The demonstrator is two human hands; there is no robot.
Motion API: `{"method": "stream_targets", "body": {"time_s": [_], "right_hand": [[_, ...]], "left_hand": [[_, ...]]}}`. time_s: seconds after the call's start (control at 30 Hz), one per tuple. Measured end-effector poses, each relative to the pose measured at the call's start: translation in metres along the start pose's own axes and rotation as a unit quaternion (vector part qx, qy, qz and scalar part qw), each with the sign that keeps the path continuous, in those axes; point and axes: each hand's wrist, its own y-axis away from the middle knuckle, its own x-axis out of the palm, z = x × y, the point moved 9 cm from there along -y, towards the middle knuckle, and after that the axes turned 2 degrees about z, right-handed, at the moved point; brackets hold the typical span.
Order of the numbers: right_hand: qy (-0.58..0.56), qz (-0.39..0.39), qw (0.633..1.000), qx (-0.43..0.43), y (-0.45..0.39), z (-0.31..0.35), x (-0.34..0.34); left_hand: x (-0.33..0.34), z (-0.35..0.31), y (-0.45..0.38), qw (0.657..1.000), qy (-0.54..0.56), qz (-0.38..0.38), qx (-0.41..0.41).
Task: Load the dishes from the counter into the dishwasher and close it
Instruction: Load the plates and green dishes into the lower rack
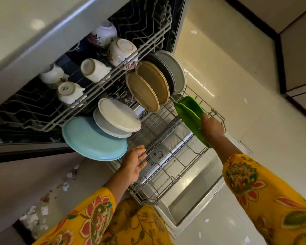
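The dishwasher door (193, 206) lies folded down and both racks are drawn out over it. The right hand (212, 128) grasps green plates (189, 112), seemingly two held together, fingers curled round their edge, and holds them tilted over the far right corner of the lower rack (168, 177), close to its wire rim. The left hand (135, 163) is released, palm up and fingers straight, at the left edge of the lower rack, just beside a light blue plate (94, 138).

In the lower rack the plates stand on edge in two rows. Along the left edge are the light blue plate, a grey plate (104, 124) and a white plate (119, 114), overlapping one another. Toward the back are two brown plates (148, 87), a dark plate (166, 71) and a pale grey plate (177, 71).

The upper rack (113, 82) carries upturned white cups (94, 69) and patterned bowls (122, 50). Both sleeves (265, 191) are yellow with a flower print.
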Motion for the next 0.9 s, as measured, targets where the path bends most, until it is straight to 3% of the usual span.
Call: {"method": "stream_targets", "body": {"time_s": [0.7, 0.9], "right_hand": [[-0.003, 0.007, 1.000, -0.015, -0.032, 0.011, 0.063], [0.011, -0.005, 1.000, -0.019, -0.029, 0.006, 0.050]], "left_hand": [[-0.028, 0.008, -0.029, 1.000, -0.019, -0.009, -0.003], [-0.027, 0.012, -0.027, 1.000, -0.020, -0.006, -0.005]]}}
